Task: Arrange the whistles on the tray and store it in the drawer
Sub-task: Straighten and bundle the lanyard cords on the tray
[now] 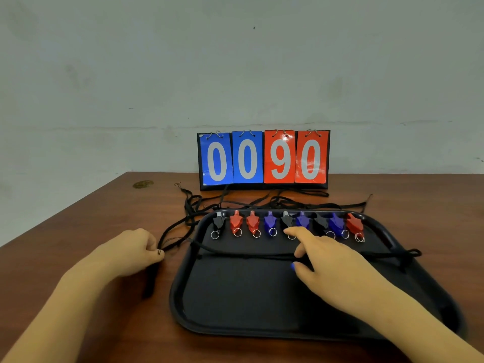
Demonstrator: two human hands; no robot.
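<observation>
Nine whistles (286, 222) sit in a row along the far edge of the black tray (235, 305) on the worktop (104, 218). My left hand (136, 251) pinches a black lanyard cord (172, 229) just left of the tray. My right hand (322, 258) is over the tray, fingers spread, index finger reaching toward the middle black whistle. Scoreboard (263, 158) behind reads 0090.

Two bare forearms enter from the bottom of the frame, one from the lower left corner, one from the lower right; no sleeve, watch, bracelet or ring shows on either; the left hand (131, 251) is bare, its nails not visible; the right hand (327, 260) is bare too, and its thumbnail carries bright blue polish; other nails are turned out of sight.
</observation>
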